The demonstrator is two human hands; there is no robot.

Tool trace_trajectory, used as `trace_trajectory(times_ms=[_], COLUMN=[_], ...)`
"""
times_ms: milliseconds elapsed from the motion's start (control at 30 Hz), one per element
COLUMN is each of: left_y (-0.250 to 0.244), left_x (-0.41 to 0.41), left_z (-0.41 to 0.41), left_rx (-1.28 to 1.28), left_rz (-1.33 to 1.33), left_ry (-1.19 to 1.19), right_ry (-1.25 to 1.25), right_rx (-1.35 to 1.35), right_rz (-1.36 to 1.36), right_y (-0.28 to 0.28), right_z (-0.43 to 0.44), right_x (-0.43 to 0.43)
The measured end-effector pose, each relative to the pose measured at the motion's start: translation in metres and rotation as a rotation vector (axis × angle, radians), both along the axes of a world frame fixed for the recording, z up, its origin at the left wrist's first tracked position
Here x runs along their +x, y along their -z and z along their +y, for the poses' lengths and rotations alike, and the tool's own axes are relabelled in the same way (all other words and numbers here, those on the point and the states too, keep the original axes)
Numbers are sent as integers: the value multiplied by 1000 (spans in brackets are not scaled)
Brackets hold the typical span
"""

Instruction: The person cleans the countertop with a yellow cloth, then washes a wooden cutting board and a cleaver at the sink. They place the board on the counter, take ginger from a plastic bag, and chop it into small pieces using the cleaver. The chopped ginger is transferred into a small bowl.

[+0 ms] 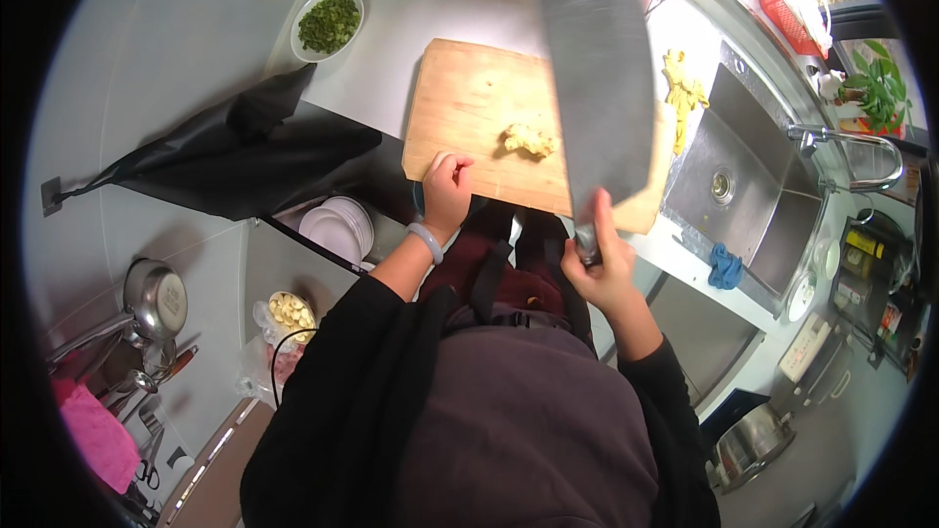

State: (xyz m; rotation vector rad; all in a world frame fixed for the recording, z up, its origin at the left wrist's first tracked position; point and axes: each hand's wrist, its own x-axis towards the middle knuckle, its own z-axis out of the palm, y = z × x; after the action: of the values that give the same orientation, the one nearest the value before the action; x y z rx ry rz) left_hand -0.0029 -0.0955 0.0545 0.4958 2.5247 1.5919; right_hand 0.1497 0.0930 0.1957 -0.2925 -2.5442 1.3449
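Observation:
A wooden cutting board (469, 103) lies at the near edge of the counter. On it sits a knobbly piece of ginger (528, 141). My right hand (605, 264) grips the handle of a broad cleaver (605, 81), its index finger pointing along the blade. The blade's wide face is turned up towards me and blurred at the far end; it hides the right part of the board. My left hand (447, 187), with a pale bangle on the wrist, is curled over the board's near left edge, left of the ginger. I see nothing held in it.
A plate of chopped greens (328, 23) stands back left. Right of the board are a crumpled yellow cloth or glove (682, 99), the steel sink (708, 139) and a blue rag (725, 266). Stacked white plates (334, 231) sit at lower left, beside a hanging black sheet (242, 139).

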Motion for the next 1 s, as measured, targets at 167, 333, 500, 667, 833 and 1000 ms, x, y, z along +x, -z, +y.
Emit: trace_trajectory(times_ms=[167,333,500,667,833,1000], left_y=[-8,-8,-13,-3,-13,-18], left_x=[1,-2,-14,-19,-27,-27], left_z=[-11,-19,-22,-32,-27,9], left_rx=[-40,-50,-11,17,-10,-68], left_rz=[61,22,-22,-34,21,194], left_ry=[-14,-46,-84,-130,-86,100], right_ry=[10,84,74,127,-8,-77], right_rx=[22,-249,14,444,-72,-116], right_rz=[-127,-518,-187,492,-466,-335], right_y=[104,97,49,59,124,70], right_z=[-42,-34,-18,-27,-34,1], right_x=[41,36,21,10,43,32])
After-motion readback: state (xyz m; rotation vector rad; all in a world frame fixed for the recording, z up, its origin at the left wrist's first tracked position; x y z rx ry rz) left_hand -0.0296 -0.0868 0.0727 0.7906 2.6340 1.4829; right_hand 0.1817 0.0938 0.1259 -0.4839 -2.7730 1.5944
